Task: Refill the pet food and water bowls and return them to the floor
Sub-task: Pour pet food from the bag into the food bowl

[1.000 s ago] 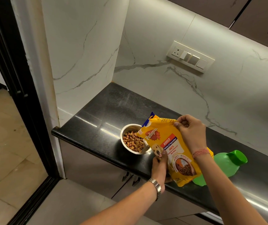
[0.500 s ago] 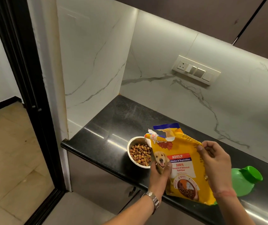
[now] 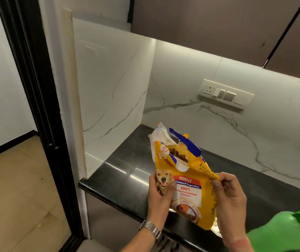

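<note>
Black countertop [image 3: 127, 171], white marble walls [image 3: 182, 84]

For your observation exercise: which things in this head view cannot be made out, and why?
- Food bowl: hidden in the head view, presumably behind the food bag.
- Green bottle: cut off by the bottom right edge.
- Small print on the bag: too small to read.
- Watch face: turned away.
</note>
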